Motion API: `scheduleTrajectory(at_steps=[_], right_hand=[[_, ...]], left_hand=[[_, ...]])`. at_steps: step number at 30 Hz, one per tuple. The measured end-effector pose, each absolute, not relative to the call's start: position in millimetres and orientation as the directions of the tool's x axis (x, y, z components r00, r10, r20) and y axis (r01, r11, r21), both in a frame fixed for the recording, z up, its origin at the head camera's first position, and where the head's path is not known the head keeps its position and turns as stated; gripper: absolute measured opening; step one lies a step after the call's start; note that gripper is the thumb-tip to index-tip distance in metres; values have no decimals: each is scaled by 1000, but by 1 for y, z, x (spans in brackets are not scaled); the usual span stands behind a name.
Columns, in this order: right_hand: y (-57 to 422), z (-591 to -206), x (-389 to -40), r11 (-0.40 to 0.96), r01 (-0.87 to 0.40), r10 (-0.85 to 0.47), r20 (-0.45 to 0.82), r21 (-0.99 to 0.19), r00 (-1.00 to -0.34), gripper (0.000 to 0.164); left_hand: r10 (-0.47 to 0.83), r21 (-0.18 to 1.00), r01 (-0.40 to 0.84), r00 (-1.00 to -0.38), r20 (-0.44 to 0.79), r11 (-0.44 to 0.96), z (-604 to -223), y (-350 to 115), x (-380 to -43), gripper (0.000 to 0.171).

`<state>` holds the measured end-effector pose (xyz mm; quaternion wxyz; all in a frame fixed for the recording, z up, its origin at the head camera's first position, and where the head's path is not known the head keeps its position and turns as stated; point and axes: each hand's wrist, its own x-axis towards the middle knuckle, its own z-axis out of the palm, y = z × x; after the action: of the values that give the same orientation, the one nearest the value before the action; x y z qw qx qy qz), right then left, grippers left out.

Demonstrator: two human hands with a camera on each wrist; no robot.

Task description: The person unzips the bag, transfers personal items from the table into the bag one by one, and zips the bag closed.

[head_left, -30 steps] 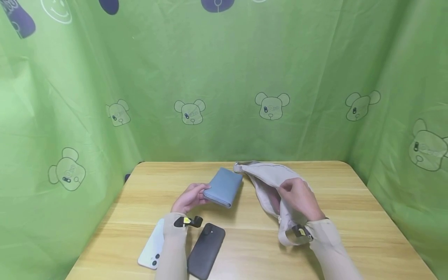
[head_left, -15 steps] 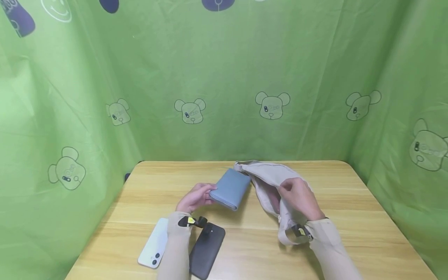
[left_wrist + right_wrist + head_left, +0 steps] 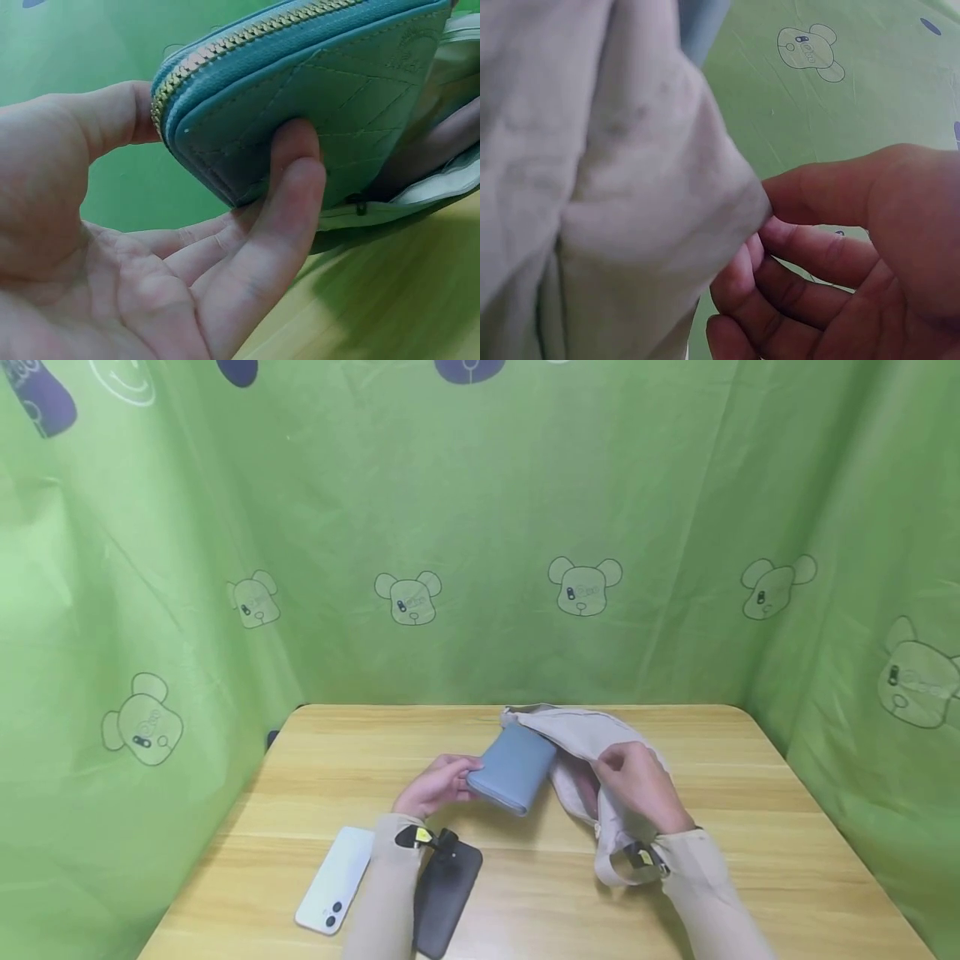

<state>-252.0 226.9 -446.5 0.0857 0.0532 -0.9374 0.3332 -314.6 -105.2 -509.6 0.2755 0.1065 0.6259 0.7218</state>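
Observation:
A blue wallet (image 3: 516, 768) with a gold zip and stitched side is pinched at its near left corner by my left hand (image 3: 441, 785). In the left wrist view the thumb lies on the zip edge of the wallet (image 3: 352, 97) and the fingers press its quilted face. The wallet's far right edge overlaps the mouth of a pale cloth bag (image 3: 577, 735). My right hand (image 3: 641, 781) pinches the bag's rim, lifting it so the mouth gapes and a pinkish inside shows. The right wrist view shows thumb and fingertips on a fold of the bag (image 3: 652, 187).
A white phone (image 3: 335, 881) lies on the wooden table (image 3: 750, 793) left of my left forearm. A black phone (image 3: 450, 893) lies partly under that forearm. The bag's strap (image 3: 618, 868) hangs toward me. Green curtain (image 3: 480, 527) surrounds the table on three sides.
My left hand has carried the wallet rightward, from beside the bag to overlapping its mouth. The right hand and bag have stayed nearly still.

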Motion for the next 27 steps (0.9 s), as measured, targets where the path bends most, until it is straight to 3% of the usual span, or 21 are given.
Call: scheduleTrajectory(at_steps=[8, 20, 27], right_hand=[[227, -448, -252, 766, -173, -52, 208, -619, -977, 14], [225, -449, -253, 757, -219, -89, 234, -616, -968, 10], [223, -449, -253, 762, -219, -96, 228, -610, -969, 14]], left_hand=[[559, 953, -284, -810, -179, -108, -513, -89, -311, 24], [545, 937, -307, -820, -173, -165, -519, -70, -308, 25], [530, 941, -304, -828, -182, -151, -526, -50, -305, 45]])
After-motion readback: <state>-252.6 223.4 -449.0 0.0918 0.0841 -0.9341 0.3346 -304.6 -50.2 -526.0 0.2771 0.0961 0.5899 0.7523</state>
